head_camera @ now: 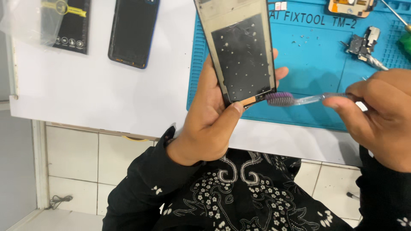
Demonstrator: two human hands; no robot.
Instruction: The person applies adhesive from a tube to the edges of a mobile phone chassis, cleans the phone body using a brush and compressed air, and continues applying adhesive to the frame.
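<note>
Phone frame (242, 51) stands upright, gripped by left hand (209, 122); right hand (381, 113) pinches toothbrush (299, 99), bristles touching its lower corner.

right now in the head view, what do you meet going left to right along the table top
plastic-wrapped black panel → black phone back cover → phone frame in the left hand → toothbrush → right hand

Two hands (209, 124) (381, 115), one toothbrush (299, 99), one phone frame (242, 51) — two dark phone panels (132, 32) (72, 23), one blue mat (317, 55).
</note>
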